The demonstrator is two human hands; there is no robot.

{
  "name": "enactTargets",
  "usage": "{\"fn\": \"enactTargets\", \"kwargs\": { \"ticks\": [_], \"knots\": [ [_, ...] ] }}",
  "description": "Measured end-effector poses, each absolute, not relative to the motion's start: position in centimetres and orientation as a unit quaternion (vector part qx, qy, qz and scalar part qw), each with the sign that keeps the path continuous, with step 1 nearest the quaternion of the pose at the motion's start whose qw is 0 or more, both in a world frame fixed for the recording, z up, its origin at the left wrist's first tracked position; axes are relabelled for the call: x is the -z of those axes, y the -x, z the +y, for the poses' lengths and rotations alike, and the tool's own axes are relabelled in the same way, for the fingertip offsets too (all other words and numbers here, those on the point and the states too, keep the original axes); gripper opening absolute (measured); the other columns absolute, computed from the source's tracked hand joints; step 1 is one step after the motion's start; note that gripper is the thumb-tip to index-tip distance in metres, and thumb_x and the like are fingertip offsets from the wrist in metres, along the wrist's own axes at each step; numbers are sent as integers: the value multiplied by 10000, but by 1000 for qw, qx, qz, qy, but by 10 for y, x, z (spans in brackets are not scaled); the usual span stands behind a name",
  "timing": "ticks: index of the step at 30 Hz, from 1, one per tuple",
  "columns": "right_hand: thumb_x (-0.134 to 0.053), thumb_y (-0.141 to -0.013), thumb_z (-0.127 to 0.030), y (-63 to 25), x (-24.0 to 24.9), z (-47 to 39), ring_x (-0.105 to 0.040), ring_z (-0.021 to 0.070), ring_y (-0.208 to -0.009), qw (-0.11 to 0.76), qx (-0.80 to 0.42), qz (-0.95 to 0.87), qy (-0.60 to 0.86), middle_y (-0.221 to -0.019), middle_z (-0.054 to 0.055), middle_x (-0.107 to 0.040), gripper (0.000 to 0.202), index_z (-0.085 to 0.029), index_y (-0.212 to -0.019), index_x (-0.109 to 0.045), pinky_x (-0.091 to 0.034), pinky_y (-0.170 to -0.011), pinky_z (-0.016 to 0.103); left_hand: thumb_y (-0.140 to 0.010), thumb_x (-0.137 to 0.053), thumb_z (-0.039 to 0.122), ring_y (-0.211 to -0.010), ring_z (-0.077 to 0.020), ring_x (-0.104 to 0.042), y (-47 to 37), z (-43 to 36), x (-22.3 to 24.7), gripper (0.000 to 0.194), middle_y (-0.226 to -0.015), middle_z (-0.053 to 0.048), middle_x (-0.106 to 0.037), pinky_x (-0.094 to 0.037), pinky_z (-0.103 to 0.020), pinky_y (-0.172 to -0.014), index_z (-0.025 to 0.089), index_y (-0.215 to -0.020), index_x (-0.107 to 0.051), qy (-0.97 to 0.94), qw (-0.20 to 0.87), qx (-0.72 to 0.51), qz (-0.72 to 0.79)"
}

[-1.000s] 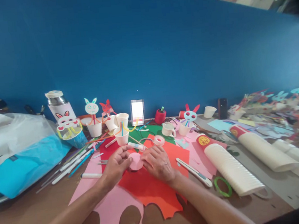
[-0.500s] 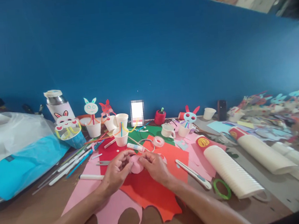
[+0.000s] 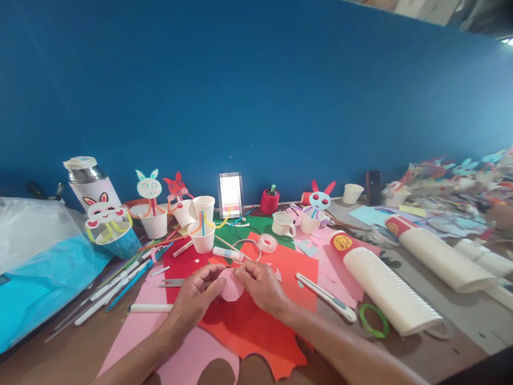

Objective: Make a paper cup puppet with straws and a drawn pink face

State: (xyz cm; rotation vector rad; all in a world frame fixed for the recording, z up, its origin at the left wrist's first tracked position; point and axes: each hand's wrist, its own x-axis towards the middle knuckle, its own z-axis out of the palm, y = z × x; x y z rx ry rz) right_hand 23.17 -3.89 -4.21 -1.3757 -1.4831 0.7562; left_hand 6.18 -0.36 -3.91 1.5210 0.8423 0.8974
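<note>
Between my two hands is a small round pink paper piece [image 3: 231, 286]. My left hand [image 3: 199, 293] pinches its left edge, and my right hand [image 3: 261, 285] grips its upper right edge with thumb and fingers. Beneath them lie a torn-edged orange sheet [image 3: 255, 330] and a pink sheet [image 3: 172, 355] with round holes cut out of it. Scissors [image 3: 173, 282] rest just left of my left hand. A white glue tube or marker [image 3: 228, 254] lies beyond my fingers, beside a roll of tape [image 3: 267, 243].
Paper cups with rabbit faces, one a blue-faced rabbit [image 3: 320, 200], stand along the blue wall [image 3: 229, 87]. To the right are a utility knife [image 3: 326, 297], a green tape ring [image 3: 373, 320] and stacked paper cups [image 3: 390, 288]. Pens and a plastic bag [image 3: 33, 260] lie left. Another person's blurred hand [image 3: 511, 224] shows far right.
The view has shifted slightly, so things appear a little further left. The pink circle is turned and shows more of its face; both hands keep their hold on it.
</note>
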Motion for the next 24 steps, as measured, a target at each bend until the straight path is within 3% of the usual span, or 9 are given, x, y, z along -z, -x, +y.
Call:
{"fn": "enactTargets", "kwargs": {
  "ticks": [8,24],
  "knots": [
    [-501,-868,-287,-231,45,-41,-421,80,-508,454,-320,-627,547,-539,-54,-479,287,-180,-602,-491,-312,-501,192,-790,-597,389,-550,-126,-524,-61,-1,46,257,-592,4,-593,-409,-220,-535,157,-680,-616,-695,498,-362,372],
    [-486,-880,-252,-233,53,-35,-517,99,-571,478,-345,-618,520,-603,-35,-594,199,-188,-715,-575,-381,-576,200,-797,-537,488,-341,-64,-355,-56,4,45,341,-447,53,-482,-258,-155,-319,171,-674,-549,-647,535,-349,416]
  ]
}}
